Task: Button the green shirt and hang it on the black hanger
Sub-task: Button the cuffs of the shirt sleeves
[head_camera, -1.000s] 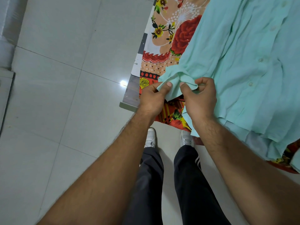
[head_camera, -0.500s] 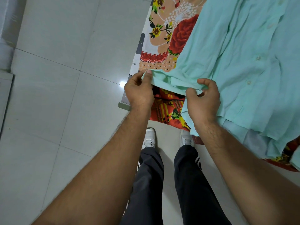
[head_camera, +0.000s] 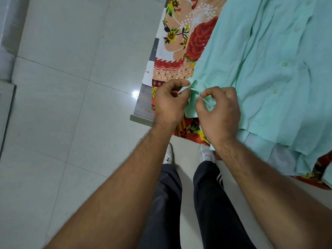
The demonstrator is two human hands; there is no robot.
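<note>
Our left hand (head_camera: 168, 103) and right hand (head_camera: 218, 112) each have a pinching grip on the cuff end of a sleeve of the green shirt (head_camera: 265, 72), thumbs and forefingers closed on the bunched fabric between them. From that grip the shirt spreads out toward two o'clock, lying flat with its button row showing, on the flowered bedsheet (head_camera: 181, 51). At nine o'clock lies the pale tiled floor (head_camera: 62, 105), and at six o'clock our dark trousers (head_camera: 170, 203).

Your green shirt (head_camera: 260, 69) lies spread flat, front up, over the floral bedsheet (head_camera: 181, 42), its pale buttons running down the placket. Its sleeve cuff, bunched and lifted, reaches toward the bedsheet's near edge, and its hem drapes past that edge.
</note>
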